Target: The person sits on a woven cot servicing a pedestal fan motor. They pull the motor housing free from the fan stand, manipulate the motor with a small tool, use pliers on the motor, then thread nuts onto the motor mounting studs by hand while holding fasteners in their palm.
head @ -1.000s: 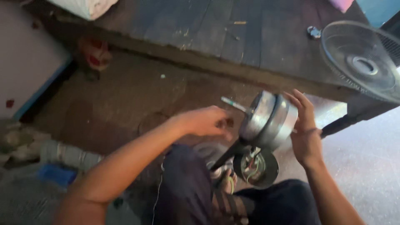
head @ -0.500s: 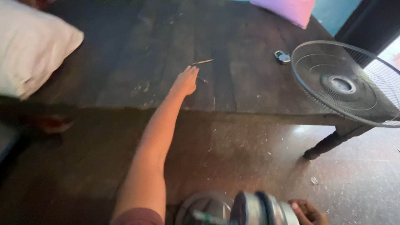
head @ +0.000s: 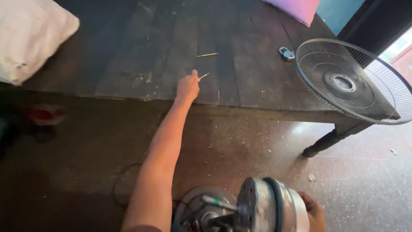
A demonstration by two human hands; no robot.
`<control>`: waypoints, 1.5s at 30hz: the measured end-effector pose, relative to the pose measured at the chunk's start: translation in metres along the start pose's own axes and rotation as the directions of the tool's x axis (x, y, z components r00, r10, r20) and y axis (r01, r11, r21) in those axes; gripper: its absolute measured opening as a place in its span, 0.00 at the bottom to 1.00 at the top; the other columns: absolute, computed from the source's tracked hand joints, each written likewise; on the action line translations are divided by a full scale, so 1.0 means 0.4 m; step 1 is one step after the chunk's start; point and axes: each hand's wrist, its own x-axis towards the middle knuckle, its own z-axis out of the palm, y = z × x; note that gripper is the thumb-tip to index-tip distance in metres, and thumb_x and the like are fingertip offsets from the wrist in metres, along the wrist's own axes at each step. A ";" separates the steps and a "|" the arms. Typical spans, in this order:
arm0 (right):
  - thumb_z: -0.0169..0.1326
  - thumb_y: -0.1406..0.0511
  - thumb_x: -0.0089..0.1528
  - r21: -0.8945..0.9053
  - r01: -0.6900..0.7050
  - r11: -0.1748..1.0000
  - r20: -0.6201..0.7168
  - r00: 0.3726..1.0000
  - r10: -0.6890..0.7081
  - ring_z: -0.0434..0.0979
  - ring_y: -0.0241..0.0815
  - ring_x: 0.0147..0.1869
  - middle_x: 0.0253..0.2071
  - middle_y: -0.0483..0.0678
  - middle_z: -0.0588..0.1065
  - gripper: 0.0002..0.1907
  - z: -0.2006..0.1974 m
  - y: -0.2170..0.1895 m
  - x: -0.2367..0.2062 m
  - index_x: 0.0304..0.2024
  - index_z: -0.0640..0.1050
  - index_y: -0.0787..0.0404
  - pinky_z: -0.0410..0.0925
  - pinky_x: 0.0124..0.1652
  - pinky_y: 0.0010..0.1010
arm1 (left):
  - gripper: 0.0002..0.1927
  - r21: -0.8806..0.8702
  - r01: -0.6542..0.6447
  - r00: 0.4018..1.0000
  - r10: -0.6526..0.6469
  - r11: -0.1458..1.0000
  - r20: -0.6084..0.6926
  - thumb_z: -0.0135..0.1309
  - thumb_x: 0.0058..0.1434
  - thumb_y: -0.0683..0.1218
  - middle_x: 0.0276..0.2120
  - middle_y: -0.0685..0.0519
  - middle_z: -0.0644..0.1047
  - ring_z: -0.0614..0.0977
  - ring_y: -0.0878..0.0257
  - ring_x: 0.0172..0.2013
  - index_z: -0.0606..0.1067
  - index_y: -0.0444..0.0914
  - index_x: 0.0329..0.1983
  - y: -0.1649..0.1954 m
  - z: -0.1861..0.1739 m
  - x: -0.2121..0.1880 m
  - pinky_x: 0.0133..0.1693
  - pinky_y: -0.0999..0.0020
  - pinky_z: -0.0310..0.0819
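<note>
Left hand (head: 188, 88) pinching thin stick (head: 204, 75) at fingertips, right hand (head: 312, 211) gripping fan motor (head: 270, 208) — low

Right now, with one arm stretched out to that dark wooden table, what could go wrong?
The left hand pinches a thin small stick at its fingertips; so slight a grip could let it drop. Only the right hand steadies the fan motor, which might tip or roll. The fan guard overhangs the wooden table at its edge and could be knocked off.
</note>
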 end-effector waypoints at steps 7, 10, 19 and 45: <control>0.61 0.63 0.64 -0.265 0.111 0.958 -0.018 0.993 -0.120 0.74 0.39 0.30 0.26 0.50 0.77 0.14 0.020 -0.228 0.037 0.36 0.81 0.72 0.66 0.32 0.30 | 0.05 -0.833 0.253 0.956 0.002 0.492 0.292 0.49 0.66 0.38 0.28 0.52 0.79 0.77 0.67 0.26 0.74 0.34 0.44 0.054 -0.158 -0.160 0.31 0.71 0.73; 0.60 0.60 0.62 -0.378 0.383 0.843 0.216 0.922 -0.322 0.74 0.32 0.29 0.24 0.43 0.77 0.14 0.111 -0.454 0.110 0.40 0.83 0.66 0.68 0.33 0.25 | 0.06 -0.821 0.127 0.938 0.203 0.556 0.283 0.53 0.64 0.37 0.30 0.52 0.82 0.78 0.68 0.28 0.76 0.32 0.43 0.106 -0.246 -0.207 0.33 0.72 0.74; 0.66 0.57 0.57 -0.397 0.686 0.610 0.494 0.720 -0.488 0.81 0.44 0.38 0.34 0.54 0.81 0.26 0.380 -0.809 0.269 0.52 0.80 0.66 0.74 0.44 0.35 | 0.07 -0.561 -0.214 0.903 0.381 0.800 0.199 0.51 0.65 0.40 0.32 0.48 0.82 0.83 0.60 0.35 0.79 0.35 0.43 0.247 -0.344 -0.113 0.40 0.62 0.77; 0.52 0.46 0.67 -0.787 0.549 0.282 0.402 0.803 -0.440 0.55 0.69 0.75 0.71 0.67 0.62 0.36 0.411 -0.312 0.956 0.69 0.70 0.61 0.51 0.69 0.57 | 0.14 0.255 0.023 0.969 -0.084 0.967 0.233 0.48 0.63 0.39 0.58 0.35 0.71 0.81 0.35 0.43 0.72 0.32 0.51 -0.025 0.419 0.575 0.41 0.40 0.77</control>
